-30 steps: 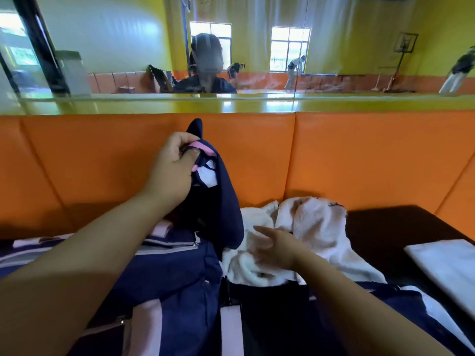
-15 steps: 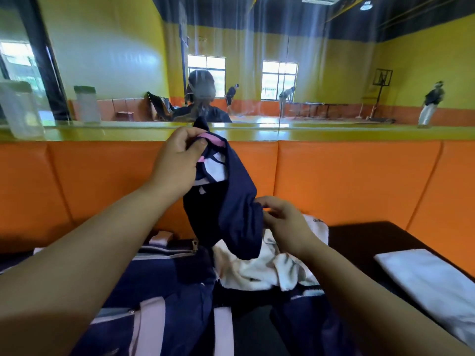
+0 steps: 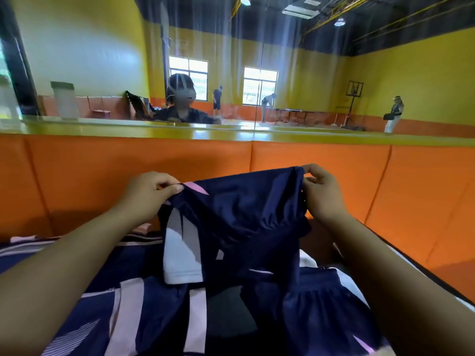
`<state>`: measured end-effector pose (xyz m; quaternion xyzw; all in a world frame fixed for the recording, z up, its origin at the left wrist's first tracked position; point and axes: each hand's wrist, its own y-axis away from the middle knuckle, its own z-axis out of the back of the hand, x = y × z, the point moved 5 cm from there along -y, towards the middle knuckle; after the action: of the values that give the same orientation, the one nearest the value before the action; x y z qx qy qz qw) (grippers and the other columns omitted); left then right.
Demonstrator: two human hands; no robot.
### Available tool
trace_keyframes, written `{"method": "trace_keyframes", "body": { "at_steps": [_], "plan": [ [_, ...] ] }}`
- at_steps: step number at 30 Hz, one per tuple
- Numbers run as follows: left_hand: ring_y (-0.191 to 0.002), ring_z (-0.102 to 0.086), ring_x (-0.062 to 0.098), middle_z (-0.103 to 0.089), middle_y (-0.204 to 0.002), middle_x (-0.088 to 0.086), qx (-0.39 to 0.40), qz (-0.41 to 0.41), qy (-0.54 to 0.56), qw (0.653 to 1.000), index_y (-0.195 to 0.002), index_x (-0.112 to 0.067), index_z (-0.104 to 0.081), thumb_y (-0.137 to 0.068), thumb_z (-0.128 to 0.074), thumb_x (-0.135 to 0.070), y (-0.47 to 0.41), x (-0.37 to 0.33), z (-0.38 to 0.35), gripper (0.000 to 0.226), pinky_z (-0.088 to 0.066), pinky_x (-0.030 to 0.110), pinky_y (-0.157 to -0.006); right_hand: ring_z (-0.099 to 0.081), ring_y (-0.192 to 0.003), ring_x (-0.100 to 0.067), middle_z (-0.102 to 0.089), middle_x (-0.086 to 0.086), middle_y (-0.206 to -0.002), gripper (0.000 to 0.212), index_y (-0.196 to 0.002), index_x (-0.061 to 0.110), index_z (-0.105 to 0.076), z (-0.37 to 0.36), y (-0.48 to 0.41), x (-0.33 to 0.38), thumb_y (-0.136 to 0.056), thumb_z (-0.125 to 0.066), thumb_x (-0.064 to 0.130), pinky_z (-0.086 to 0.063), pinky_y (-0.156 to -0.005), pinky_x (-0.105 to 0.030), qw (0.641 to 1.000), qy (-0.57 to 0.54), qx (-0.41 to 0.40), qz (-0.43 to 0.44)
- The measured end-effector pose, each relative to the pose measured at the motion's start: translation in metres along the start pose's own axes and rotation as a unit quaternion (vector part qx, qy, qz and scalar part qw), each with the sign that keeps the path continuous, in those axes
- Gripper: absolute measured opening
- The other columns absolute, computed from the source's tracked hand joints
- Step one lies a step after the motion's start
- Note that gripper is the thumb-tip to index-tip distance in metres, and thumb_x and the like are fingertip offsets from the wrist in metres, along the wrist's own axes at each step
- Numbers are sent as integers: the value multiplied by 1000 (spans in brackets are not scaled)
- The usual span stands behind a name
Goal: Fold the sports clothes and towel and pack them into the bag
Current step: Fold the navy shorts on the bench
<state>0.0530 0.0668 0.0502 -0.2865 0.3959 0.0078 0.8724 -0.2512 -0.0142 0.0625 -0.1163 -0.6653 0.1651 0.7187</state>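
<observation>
A navy sports garment [image 3: 239, 217] with pink and white patches hangs spread in front of me. My left hand [image 3: 147, 192] pinches its top left corner and my right hand [image 3: 322, 192] pinches its top right corner. Below it lies a navy bag [image 3: 123, 312] with pale pink straps. Another navy garment [image 3: 326, 301] lies at the lower right. Only a sliver of the white towel [image 3: 307, 260] shows behind the held garment.
An orange padded backrest [image 3: 102, 170] runs across behind the bench. Above it a yellow ledge [image 3: 231, 132] meets a large mirror showing the hall and several people. A white slab edge [image 3: 416, 274] lies at the right.
My right hand has taken hold of the garment's other corner and moved right. The garment now hangs spread between both hands. The view has tilted upward.
</observation>
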Motion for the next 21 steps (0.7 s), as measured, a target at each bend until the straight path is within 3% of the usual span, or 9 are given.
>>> {"method": "trace_keyframes", "body": {
  "at_steps": [4, 7, 9, 13, 15, 17, 19, 21],
  "plan": [
    [-75, -61, 19, -65, -86, -3, 1, 9, 9, 1000, -79, -27, -66, -91, -60, -13, 8, -7, -8, 19, -49, 27, -52, -39, -37, -12, -49, 1, -53, 30, -76, 15, -52, -4, 7, 4, -90, -39, -7, -31, -37, -16, 999, -9, 18, -30],
    [-69, -61, 7, -61, -94, 2, 16, 29, 88, 996, -92, -20, -66, -87, -66, -15, 23, -24, -27, 7, -47, 15, -43, -47, -39, -13, -54, -7, -65, 22, -80, 14, -47, -17, 12, 9, -91, -41, -4, -38, -35, -20, 997, 17, 52, -50],
    [-67, -59, 0, -61, -100, 4, 90, 11, 122, 988, -99, -21, -65, -82, -73, -24, 37, -37, -46, 19, -47, 11, -54, -51, -45, -18, -55, -9, -69, 17, -82, 13, -46, -28, 16, 9, -91, -42, -1, -40, -36, -22, 994, 43, 70, -71],
    [-101, -53, -4, -50, -116, -28, 247, -35, 20, 968, -109, -60, -48, -46, -71, -77, 70, -50, -76, 69, -43, 15, -81, -52, -54, -22, -54, -8, -69, 13, -83, 11, -46, -42, 19, 8, -92, -41, 2, -40, -39, -21, 992, 16, 67, -109],
    [-113, -43, -10, -38, -125, -38, 272, -43, 14, 961, -124, -58, -34, -52, -72, -73, 80, -54, -89, 83, -37, 17, -92, -54, -46, -17, -53, -7, -69, 14, -86, 11, -46, -46, 21, 9, -94, -40, 2, -40, -37, -19, 989, -33, 63, -130],
    [-116, -41, -13, -42, -128, -35, 257, -69, 23, 964, -131, -48, -34, -65, -77, -56, 83, -60, -94, 79, -35, 14, -93, -56, -38, -12, -53, -6, -69, 11, -92, 10, -46, -49, 23, 9, -96, -41, 2, -41, -35, -18, 982, -81, 59, -162],
    [-106, -51, -13, -55, -115, -30, 220, -91, 25, 971, -119, -52, -40, -76, -75, -42, 82, -62, -93, 56, -38, 13, -84, -59, -40, -12, -54, -6, -70, 10, -92, 11, -47, -49, 26, 8, -98, -42, 5, -45, -38, -21, 975, -114, 61, -180],
    [-87, -60, -5, -64, -92, -24, 181, -73, 33, 980, -99, -56, -47, -75, -66, -39, 78, -60, -85, 34, -44, 23, -73, -62, -49, -17, -58, -7, -75, 9, -92, 12, -50, -49, 30, 6, -100, -46, 15, -52, -46, -28, 972, -127, 80, -179]
  ]
}}
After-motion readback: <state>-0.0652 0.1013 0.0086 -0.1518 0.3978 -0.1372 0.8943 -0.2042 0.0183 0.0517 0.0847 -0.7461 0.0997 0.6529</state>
